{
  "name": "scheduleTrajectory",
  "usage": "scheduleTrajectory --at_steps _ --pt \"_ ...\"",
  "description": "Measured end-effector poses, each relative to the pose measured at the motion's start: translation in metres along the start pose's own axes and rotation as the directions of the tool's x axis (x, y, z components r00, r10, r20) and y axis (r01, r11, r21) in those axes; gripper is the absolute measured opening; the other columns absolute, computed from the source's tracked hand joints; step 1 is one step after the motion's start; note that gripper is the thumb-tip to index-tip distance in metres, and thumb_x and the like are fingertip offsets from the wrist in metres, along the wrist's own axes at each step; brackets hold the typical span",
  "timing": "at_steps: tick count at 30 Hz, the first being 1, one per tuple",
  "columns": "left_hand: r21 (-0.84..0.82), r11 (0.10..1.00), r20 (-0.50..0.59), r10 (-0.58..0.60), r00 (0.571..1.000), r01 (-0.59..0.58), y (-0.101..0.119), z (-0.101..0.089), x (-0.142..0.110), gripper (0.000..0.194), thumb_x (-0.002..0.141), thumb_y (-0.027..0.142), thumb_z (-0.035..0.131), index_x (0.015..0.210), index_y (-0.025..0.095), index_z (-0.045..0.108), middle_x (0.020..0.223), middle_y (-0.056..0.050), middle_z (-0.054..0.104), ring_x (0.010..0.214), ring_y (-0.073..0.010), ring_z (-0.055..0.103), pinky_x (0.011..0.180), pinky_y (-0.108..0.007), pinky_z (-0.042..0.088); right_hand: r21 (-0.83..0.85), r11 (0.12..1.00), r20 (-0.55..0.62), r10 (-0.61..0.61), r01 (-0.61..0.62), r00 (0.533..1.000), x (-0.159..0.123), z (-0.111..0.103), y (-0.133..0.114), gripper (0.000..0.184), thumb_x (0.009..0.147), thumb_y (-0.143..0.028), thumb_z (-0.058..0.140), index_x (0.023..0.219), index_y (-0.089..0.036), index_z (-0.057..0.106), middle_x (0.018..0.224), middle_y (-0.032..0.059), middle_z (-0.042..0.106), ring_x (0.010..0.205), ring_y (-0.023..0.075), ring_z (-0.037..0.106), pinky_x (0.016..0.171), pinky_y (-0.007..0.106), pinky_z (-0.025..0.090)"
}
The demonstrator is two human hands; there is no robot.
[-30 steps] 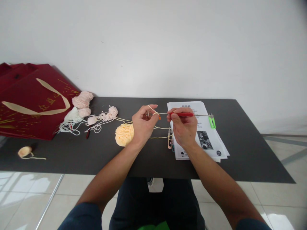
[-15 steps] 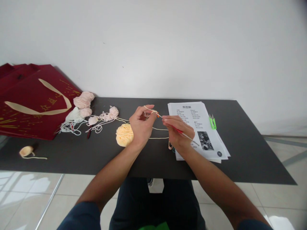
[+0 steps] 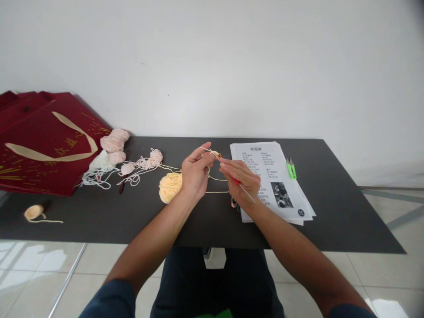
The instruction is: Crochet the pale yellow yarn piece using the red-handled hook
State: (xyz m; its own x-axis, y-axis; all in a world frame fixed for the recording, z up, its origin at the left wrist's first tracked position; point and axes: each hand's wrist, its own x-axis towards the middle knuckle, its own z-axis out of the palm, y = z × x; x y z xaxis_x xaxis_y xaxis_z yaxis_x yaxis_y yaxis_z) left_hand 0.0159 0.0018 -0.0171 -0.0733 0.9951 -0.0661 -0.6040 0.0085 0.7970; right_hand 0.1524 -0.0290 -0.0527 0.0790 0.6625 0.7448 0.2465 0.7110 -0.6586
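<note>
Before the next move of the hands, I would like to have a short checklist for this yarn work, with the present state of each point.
1. Right hand grips the red-handled hook: ok.
2. Left hand pinches the small yellow yarn piece: ok.
3. Hook tip caught in a loop: cannot tell, too small and partly covered by fingers.
4. Yellow yarn ball on the table, beside the left wrist: ok.
5. Printed sheet fully uncovered for reading: not ok, the right hand and forearm hide part of it.
6. Green snips lying apart from both hands: ok, at the right side of the sheets.
</note>
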Motion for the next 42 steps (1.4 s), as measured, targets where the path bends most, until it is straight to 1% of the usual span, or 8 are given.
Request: scheduleTrajectory --at_steps 4,12,16,20,25,29,34,42 --pt "-0.068 0.992 0.082 -0.101 0.992 0.106 0.002 -0.004 0.005 0.043 0.064 0.015 0.087 0.107 0.016 0.078 0.076 0.001 0.071 0.066 -0.007 0.06 0.066 -0.023 0.046 0.137 0.982 -0.034 0.139 -0.133 0.99 0.001 0.003 -0.002 0.033 0.089 -0.019 0.08 0.111 -0.044 0.082 0.116 -0.0019 0.084 0.1 0.0216 0.079 0.085 0.044 0.068" --pt "-0.027 0.991 0.113 -0.126 0.986 0.13 0.005 -0.006 0.008 0.047 0.061 0.011 0.084 0.109 0.015 0.08 0.067 0.002 0.068 0.064 -0.0081 0.058 0.069 -0.025 0.047 0.423 0.817 -0.042 0.451 -0.393 0.892 0.013 0.003 0.002 0.013 0.086 -0.025 0.083 0.096 -0.033 0.083 0.1 -0.0021 0.085 0.071 0.0119 0.071 0.066 0.029 0.059" --pt "0.024 0.991 0.138 -0.134 0.981 0.132 0.006 -0.006 0.006 0.047 0.061 0.012 0.086 0.107 0.016 0.082 0.062 0.004 0.063 0.062 -0.0079 0.057 0.068 -0.025 0.046 0.521 0.745 0.019 0.479 -0.418 0.877 0.019 -0.001 0.006 0.01 0.085 -0.028 0.084 0.093 -0.029 0.077 0.099 -0.0016 0.082 0.073 0.0118 0.069 0.068 0.029 0.058" --pt "0.09 0.99 0.152 -0.119 0.981 0.106 0.007 -0.005 0.004 0.046 0.061 0.012 0.087 0.106 0.016 0.083 0.058 0.006 0.059 0.058 -0.0069 0.054 0.066 -0.025 0.045 0.475 0.785 0.042 0.431 -0.397 0.902 0.024 -0.008 0.005 0.014 0.084 -0.03 0.086 0.09 -0.028 0.073 0.097 -0.0014 0.081 0.072 0.0122 0.067 0.071 0.031 0.058" --pt "0.192 0.981 0.066 0.004 0.998 -0.017 0.002 -0.005 0.004 0.041 0.061 0.014 0.087 0.102 0.018 0.084 0.059 0.007 0.062 0.057 -0.0079 0.056 0.067 -0.026 0.047 0.273 0.922 -0.015 0.288 -0.274 0.957 0.024 -0.013 -0.003 0.008 0.089 -0.03 0.081 0.091 -0.029 0.074 0.096 0.0006 0.079 0.087 0.0176 0.073 0.083 0.038 0.059" --pt "0.42 0.871 0.052 0.255 0.965 -0.253 -0.002 -0.008 0.002 0.036 0.069 0.014 0.08 0.105 0.021 0.084 0.066 0.005 0.066 0.059 -0.0089 0.056 0.066 -0.026 0.047 0.183 0.964 -0.062 0.206 -0.192 0.976 0.017 -0.007 -0.015 0.005 0.092 -0.03 0.077 0.096 -0.032 0.076 0.098 0.0016 0.079 0.094 0.0203 0.074 0.086 0.041 0.059" --pt "0.571 0.692 0.192 0.411 0.891 -0.443 0.001 -0.011 -0.002 0.028 0.075 0.011 0.074 0.097 0.025 0.086 0.077 0.001 0.071 0.068 -0.0105 0.059 0.064 -0.026 0.046 0.262 0.887 -0.125 0.422 -0.38 0.898 0.018 -0.007 -0.021 0.007 0.09 -0.03 0.081 0.094 -0.028 0.074 0.098 0.0002 0.079 0.07 0.0136 0.065 0.066 0.032 0.054" --pt "0.308 0.93 0.252 0.123 0.96 -0.2 0.002 -0.015 0.008 0.03 0.066 0.01 0.08 0.093 0.022 0.086 0.068 0.001 0.07 0.059 -0.0091 0.057 0.061 -0.025 0.045 0.459 0.793 -0.057 0.476 -0.401 0.878 0.028 -0.015 -0.01 0.013 0.085 -0.029 0.085 0.087 -0.026 0.073 0.085 -0.0016 0.077 0.065 0.0114 0.061 0.06 0.029 0.048"
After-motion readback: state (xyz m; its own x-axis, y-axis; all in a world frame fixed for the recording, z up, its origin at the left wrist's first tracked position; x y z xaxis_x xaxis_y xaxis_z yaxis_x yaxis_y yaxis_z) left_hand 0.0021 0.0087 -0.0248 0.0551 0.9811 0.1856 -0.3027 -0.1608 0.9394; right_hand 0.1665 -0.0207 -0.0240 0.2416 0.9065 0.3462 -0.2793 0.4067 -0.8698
